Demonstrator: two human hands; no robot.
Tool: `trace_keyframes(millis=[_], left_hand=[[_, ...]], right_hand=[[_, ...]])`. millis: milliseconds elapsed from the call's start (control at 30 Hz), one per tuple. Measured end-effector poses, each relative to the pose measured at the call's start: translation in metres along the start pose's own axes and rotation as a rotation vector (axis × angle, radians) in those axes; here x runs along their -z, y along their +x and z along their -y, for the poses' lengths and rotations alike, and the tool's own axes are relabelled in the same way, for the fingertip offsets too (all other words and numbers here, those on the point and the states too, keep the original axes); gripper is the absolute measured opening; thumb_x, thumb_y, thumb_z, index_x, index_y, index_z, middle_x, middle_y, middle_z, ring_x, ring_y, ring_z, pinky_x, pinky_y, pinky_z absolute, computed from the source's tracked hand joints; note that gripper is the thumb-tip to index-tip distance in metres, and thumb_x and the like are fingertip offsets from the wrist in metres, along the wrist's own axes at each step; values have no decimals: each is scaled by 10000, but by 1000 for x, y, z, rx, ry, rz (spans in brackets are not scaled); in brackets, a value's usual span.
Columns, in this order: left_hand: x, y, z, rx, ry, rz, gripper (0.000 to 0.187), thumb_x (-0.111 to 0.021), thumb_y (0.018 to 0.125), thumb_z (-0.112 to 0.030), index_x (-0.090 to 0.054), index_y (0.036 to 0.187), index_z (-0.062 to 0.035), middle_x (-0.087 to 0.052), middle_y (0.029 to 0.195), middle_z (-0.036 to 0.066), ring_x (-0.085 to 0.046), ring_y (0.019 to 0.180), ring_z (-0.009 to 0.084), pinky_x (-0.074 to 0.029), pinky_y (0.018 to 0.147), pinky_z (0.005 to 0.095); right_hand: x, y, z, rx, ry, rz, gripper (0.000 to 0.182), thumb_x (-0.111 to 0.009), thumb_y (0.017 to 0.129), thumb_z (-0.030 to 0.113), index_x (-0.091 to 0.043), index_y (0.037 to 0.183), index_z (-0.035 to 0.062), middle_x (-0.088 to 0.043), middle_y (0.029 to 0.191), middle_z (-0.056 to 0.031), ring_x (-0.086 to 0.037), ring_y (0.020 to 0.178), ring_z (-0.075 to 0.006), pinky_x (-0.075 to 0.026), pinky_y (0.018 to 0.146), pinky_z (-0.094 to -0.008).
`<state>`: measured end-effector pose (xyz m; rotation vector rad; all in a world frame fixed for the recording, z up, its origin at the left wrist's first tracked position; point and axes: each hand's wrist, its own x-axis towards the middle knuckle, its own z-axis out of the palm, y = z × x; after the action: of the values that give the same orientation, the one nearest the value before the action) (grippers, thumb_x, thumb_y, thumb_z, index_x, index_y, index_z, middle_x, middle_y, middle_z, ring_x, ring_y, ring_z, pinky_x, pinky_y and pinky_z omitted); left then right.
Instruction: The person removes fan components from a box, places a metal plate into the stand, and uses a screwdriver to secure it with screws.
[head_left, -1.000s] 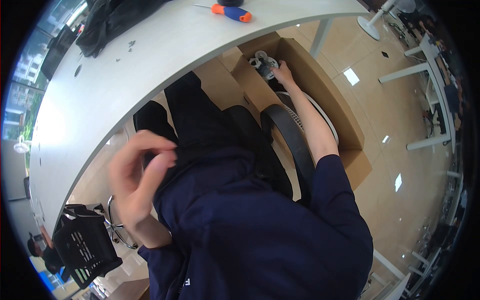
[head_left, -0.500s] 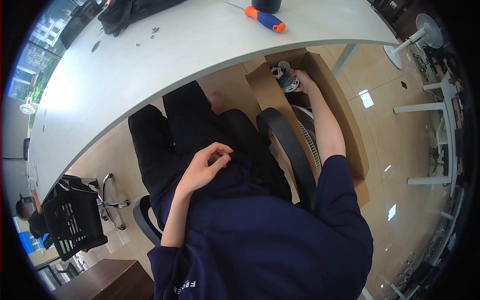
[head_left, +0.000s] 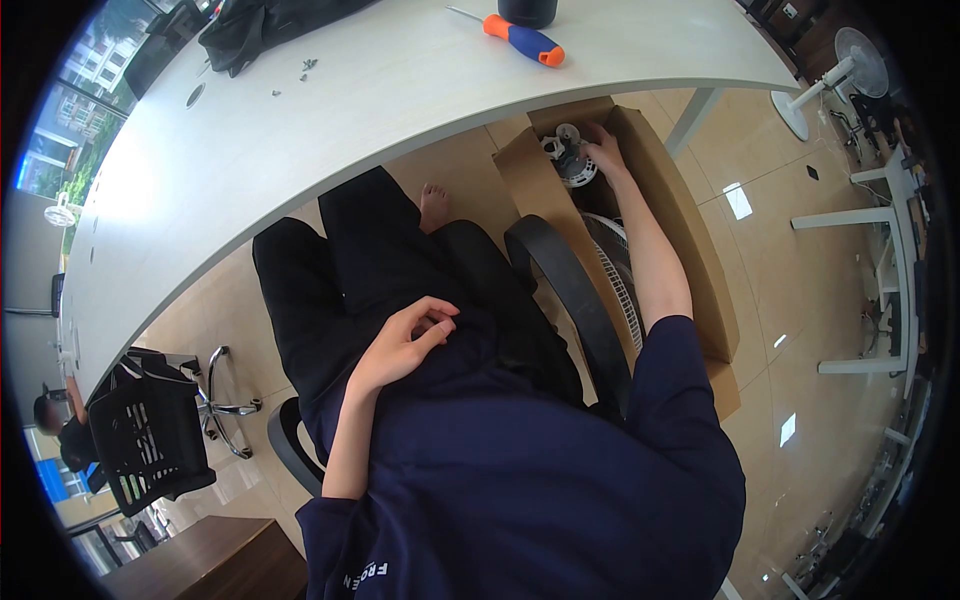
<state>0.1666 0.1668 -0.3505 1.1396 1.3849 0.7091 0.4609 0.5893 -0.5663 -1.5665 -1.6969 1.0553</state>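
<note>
My right hand (head_left: 606,157) reaches into a long cardboard box (head_left: 690,235) beside the chair. Its fingers are spread at the right side of a fan motor unit (head_left: 572,163), which has a white slotted ring and a pale round cap. Part of that hand's grip side is hidden from above. Below the motor unit in the box lies a white wire fan grille (head_left: 617,275). Over my lap rests my left hand (head_left: 408,343), loosely curled with a gap between thumb and fingers and nothing in it.
On the white desk (head_left: 400,80) lie an orange and blue screwdriver (head_left: 525,40), a dark cup (head_left: 528,12), small metal screws (head_left: 308,66) and a black bag (head_left: 262,30). The chair's armrest (head_left: 570,290) stands between my lap and the box. A standing fan (head_left: 850,70) is farther right.
My right hand has shifted up along the motor unit, its fingers now spread wider beside it. The left hand stays on my lap. A bare foot shows more clearly under the desk.
</note>
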Motion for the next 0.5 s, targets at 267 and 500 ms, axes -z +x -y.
trace_keyframes(millis=[267,500], left_hand=[[0,1,4,-11,44,33,249,-580,982,-147,-615,1180,0,-663,1016,72,-637,858,130,-502,815,268],[2,1,7,-11,32,25,255,-584,980,-156,-619,1180,-3,-669,1018,71,-640,858,129,-502,809,271]], right_hand=[[-8,-7,41,179,-168,-76,482,-777,778,297,-699,1193,66,-724,1121,-163,-700,1029,-309,-526,921,-389],[13,-21,55,39,-222,-30,412,-767,791,318,-740,1122,74,-735,1076,-153,-709,1006,-290,-540,893,-388]])
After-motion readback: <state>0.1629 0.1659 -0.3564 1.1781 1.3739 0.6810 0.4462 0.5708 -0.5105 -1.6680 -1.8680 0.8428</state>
